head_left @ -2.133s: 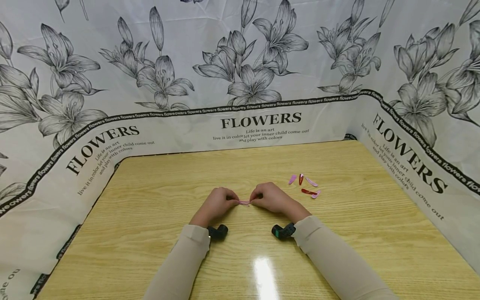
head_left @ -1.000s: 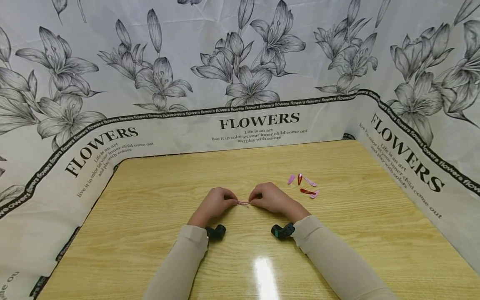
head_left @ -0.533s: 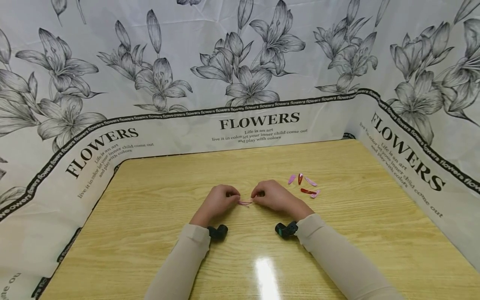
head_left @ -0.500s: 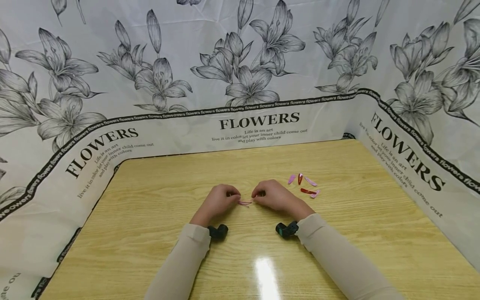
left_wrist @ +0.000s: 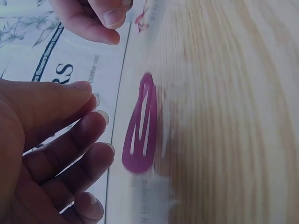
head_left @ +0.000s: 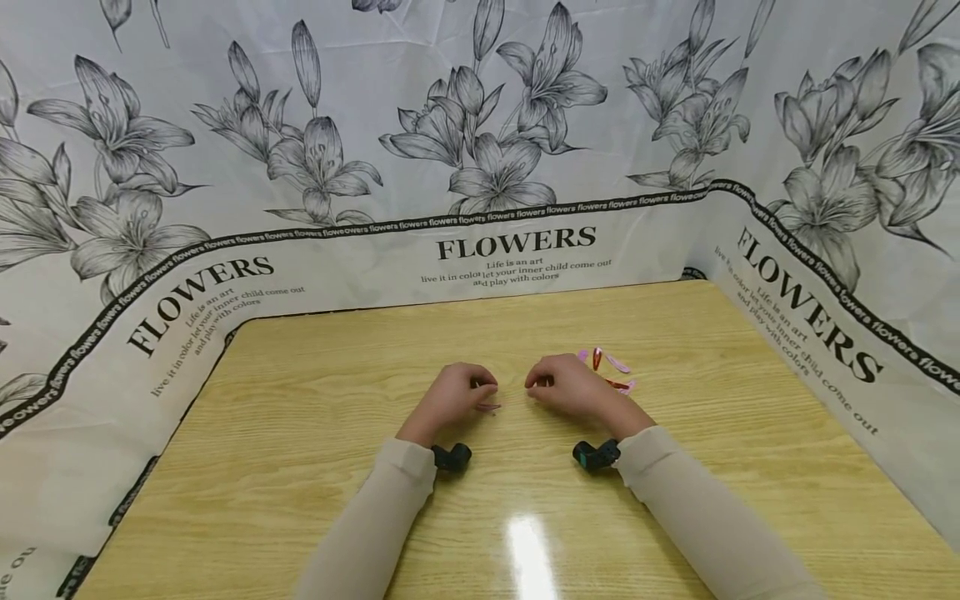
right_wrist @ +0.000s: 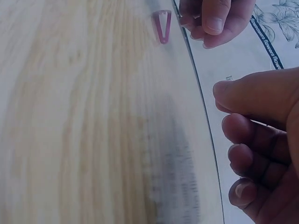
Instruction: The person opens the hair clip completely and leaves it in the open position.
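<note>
Far left: side panel of the flower-print cloth [head_left: 202, 292], standing along the edge of the table [head_left: 300, 467], probably there as a plain backdrop. Next, left sleeve [head_left: 360, 517], cuff back, then left wrist camera [head_left: 452, 457] on the inner side of the wrist, presumably so it looks at the fingertips. Left hand [head_left: 453, 393]: fingers loosely bent, thumb near index, nothing pinched; it hovers just above and beside the work. Work piece: one pink hair clip [left_wrist: 139, 161], flat on the table near the left fingertips, apart from them in the left wrist view. Narrow end points toward the right hand, wide end toward the left; likely lies that way so each hand can reach one end. Whether it's snapped shut: can't tell. Then a gap, then right hand [head_left: 573, 387], thumb and index apart, other fingers loosely bent, holding nothing. The two hands mirror each other, which would suit two-handed work on a small part. Right wrist camera [head_left: 595, 454] sits on the inner side too. Behind and right of that hand: upper red clip [head_left: 597, 359] between two pink ones, left one partly hidden; below, lower red clip [head_left: 618, 385] meeting another pink one. Likely parked there to keep the middle workable.
</note>
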`<state>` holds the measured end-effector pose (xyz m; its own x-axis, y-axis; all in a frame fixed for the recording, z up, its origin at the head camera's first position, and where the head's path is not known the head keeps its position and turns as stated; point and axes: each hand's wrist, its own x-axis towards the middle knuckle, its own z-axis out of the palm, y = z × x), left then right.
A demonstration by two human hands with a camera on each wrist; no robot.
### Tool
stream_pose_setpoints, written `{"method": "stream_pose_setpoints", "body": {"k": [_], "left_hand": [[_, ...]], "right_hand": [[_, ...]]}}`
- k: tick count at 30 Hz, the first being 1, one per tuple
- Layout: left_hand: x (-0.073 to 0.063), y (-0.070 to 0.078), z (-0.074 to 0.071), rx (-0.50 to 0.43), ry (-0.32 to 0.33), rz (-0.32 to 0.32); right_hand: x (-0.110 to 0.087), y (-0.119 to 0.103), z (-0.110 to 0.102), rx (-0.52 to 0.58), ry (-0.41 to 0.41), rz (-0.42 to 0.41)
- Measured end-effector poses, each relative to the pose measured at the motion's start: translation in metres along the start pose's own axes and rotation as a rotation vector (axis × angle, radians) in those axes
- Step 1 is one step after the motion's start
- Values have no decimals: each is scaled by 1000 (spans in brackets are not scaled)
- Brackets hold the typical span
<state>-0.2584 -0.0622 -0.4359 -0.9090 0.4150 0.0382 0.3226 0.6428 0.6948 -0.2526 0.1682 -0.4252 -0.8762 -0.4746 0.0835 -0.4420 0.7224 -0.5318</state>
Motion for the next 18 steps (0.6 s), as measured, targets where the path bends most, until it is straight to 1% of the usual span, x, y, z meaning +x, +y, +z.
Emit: {"method": "stream_pose_setpoints", "body": {"k": [5,11,18], "left_hand": [[4,9,5,-23,-15,11],[11,18,10,29,-25,11],[19,29,14,32,-47,-1]], "right_hand": [[-6,6,-8,-25,5,8],[-12,13,-18,-63,13,42],[-19,22,-27,-60,35,73]]}}
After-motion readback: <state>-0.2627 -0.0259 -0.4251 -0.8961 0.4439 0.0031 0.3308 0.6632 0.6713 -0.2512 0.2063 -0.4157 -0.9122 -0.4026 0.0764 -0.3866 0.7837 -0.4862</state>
